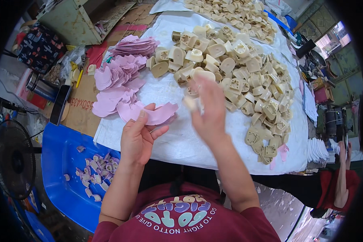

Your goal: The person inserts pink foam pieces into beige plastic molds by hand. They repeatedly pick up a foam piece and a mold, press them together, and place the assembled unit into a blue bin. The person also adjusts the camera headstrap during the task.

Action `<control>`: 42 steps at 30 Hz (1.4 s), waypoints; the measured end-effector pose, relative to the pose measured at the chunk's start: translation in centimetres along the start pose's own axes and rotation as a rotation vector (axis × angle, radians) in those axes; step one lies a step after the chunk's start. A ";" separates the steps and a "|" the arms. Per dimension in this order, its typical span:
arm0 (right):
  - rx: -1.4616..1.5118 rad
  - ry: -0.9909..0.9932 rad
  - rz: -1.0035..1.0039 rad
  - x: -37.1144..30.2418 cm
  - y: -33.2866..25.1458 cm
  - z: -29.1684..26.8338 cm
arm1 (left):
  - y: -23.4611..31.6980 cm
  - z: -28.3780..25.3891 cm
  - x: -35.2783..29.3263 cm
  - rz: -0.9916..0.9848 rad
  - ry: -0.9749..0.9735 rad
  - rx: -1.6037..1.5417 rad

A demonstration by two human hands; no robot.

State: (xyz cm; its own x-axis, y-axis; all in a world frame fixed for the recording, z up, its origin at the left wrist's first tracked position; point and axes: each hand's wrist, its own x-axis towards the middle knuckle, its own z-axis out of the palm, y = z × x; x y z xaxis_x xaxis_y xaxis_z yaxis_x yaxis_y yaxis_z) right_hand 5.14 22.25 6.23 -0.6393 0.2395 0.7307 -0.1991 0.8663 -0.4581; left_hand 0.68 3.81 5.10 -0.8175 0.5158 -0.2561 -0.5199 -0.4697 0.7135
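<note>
Pinched between the thumb and fingers of my left hand (139,135) is a curved pink sheet piece (163,114), thin and pliable-looking. My right hand (209,109) is smeared by motion above the white cloth, at the near left edge of a heap of beige heel-shaped blocks (230,64). A small blurred beige piece (190,103) shows beside its thumb; whether the fingers grip it I cannot tell. Left of the heap, more pink pieces (115,94) lie in overlapping stacks, the nearest just behind my left hand.
A blue plastic tub (60,161) at lower left holds small beige-and-pink blocks. A phone (61,103), a steel flask (42,86) and a black fan (16,159) stand at left. More beige blocks (234,14) lie at the back. Another person (330,185) is at far right.
</note>
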 end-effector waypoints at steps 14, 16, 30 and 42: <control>0.000 -0.114 0.331 -7.0 2.1 -4.7 | -7.1 8.4 5.1 0.191 -0.263 0.152; 0.020 -0.098 0.347 -7.5 2.2 -5.5 | -9.5 8.6 6.7 0.105 -0.362 0.221; 0.812 0.237 0.721 -9.0 -0.4 -9.2 | -6.6 8.3 3.4 0.090 -0.240 0.096; 0.498 -0.144 0.358 -6.1 -4.9 -6.0 | -3.6 3.5 -1.7 -0.086 -0.051 -0.151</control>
State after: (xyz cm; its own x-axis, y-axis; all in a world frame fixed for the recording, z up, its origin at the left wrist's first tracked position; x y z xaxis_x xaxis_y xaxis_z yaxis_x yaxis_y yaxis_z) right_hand 14.50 19.23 7.04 -0.8173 0.3852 0.4286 -0.2540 0.4267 -0.8680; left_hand 4.77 7.14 5.21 -0.7569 0.5925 -0.2758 -0.6216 -0.5226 0.5835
